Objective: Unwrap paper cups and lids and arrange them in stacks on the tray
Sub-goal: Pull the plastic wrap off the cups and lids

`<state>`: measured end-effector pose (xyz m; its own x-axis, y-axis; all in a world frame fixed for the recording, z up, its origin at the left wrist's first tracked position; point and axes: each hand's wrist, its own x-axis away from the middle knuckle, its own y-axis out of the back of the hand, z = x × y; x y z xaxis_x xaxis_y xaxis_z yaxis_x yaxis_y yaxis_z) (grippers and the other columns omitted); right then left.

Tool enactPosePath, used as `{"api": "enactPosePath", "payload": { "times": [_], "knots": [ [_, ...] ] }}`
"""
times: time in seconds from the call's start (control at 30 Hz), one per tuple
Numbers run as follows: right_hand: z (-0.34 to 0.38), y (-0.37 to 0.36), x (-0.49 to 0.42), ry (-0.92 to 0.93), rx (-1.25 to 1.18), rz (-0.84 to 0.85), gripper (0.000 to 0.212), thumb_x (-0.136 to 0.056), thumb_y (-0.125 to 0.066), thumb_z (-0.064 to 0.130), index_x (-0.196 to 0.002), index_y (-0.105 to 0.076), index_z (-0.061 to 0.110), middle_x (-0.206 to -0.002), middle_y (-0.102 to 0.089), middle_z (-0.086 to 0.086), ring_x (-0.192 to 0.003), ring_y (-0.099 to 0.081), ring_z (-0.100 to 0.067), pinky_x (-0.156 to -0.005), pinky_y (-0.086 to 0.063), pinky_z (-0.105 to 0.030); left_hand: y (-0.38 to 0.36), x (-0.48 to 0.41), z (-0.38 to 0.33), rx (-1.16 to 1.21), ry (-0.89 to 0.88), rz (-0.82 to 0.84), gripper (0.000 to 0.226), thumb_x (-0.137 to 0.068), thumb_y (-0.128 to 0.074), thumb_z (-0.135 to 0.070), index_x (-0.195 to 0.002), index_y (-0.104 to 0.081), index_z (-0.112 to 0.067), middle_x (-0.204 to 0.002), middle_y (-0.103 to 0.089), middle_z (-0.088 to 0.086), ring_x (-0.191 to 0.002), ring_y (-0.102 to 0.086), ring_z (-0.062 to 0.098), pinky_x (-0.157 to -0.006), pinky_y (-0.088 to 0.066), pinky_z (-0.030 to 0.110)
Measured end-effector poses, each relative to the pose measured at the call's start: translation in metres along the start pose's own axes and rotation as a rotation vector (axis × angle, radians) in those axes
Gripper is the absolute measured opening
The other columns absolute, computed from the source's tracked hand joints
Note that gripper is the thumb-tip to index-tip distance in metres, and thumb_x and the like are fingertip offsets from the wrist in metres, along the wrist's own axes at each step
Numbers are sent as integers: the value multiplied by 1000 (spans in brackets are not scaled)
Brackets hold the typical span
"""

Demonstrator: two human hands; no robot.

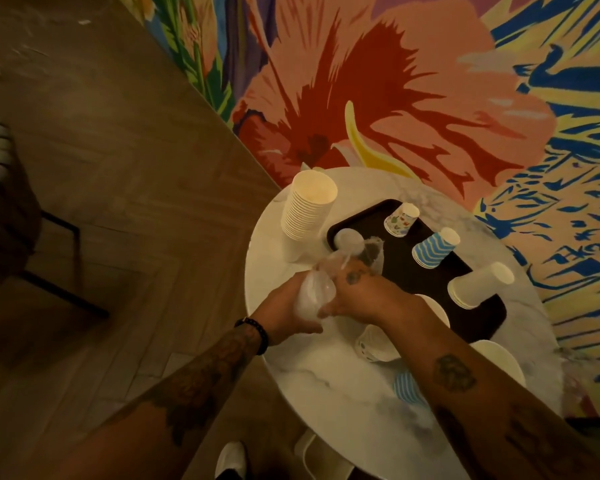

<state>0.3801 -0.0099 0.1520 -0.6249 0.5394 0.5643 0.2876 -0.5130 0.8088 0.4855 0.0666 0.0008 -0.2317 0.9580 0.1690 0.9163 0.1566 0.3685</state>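
Three short stacks of cups stand upside down on the dark tray (pixel 430 284): a patterned stack (pixel 401 220), a blue striped stack (pixel 433 251) and a white stack (pixel 478 285). A tall stack of white cups (pixel 309 209) stands on the worktop (pixel 343 393), just beside the tray. Both hands hold a wrapped bundle (pixel 314 296) over the worktop, near the tray. It looks like lids in clear plastic, but I can't be sure. The left hand (pixel 288 310) is curled round the bottom of it. The right hand (pixel 364 296) grips the wrap higher up. More cups (pixel 374 344) lie on the worktop under the right arm. I think the job is about half done.
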Motion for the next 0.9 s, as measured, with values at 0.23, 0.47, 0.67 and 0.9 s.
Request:
{"api": "enactPosePath", "payload": {
  "times": [0.23,0.47,0.67,0.9],
  "knots": [
    [0,-11,0,8,96,-12,63,-100,-59,30,-153,-33,10,-156,-37,-11,-141,-37,-27,-113,-30,-33,-6,1,25,-73,30,-19,93,-66,-90,-37,-142,-36,-35,-124,-54,-16,-110,-55,10,-94,-44,26],
    [3,-12,-5,45,130,-80,71,-92,-68,37,-149,-35,11,-150,-41,-10,-139,-36,-27,-117,-24,-35,-6,-2,18,23,-13,-29,101,-60,-93,-42,-138,-29,-44,-129,-48,-24,-114,-52,-4,-91,-38,9],
    [0,-16,-5,38,104,-142,69,-90,-70,38,-147,-42,12,-147,-45,-11,-137,-37,-26,-116,-24,-34,-7,-5,13,-61,-14,-75,98,-59,-89,-53,-141,-40,-32,-126,-55,-17,-112,-55,7,-98,-46,28],
    [-4,-12,4,79,4,-118,70,-92,-70,39,-149,-37,16,-150,-41,-5,-138,-37,-22,-113,-29,-32,-10,1,32,-175,-17,-72,79,-63,-85,-53,-130,-51,-29,-119,-59,-15,-103,-56,6,-88,-46,25]
  ]
}}
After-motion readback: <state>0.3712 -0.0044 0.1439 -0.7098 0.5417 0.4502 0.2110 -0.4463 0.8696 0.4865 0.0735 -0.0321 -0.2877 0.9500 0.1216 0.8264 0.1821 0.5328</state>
